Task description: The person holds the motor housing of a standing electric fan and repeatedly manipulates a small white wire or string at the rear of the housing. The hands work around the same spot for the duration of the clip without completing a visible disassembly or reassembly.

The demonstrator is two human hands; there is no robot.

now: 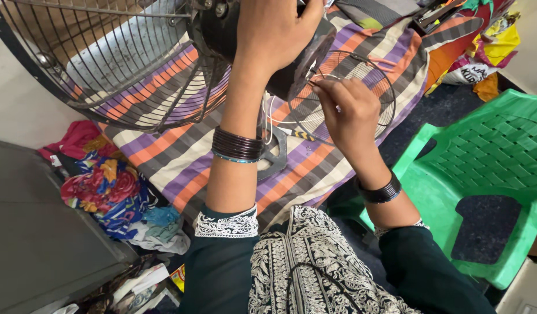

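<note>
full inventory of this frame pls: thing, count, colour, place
fan guard: 1, dark wire, large, top left over the cloth
fan motor: 1, black and grey, top centre, under the left hand
small wire guard: 1, dark, round, behind the right hand
wires: a few, white, hanging below the motor
flat metal piece: 1, grey, on the cloth between the forearms
striped cloth: 1, purple, orange, grey, cream, centre
plastic chair: 1, green, right
clothes pile: several pieces, mixed colours, left
grey surface: 1, bottom left
bangles: stack on each wrist, dark
left hand: gripping the motor
right hand: fingers pinched at the small guard's wires
</note>
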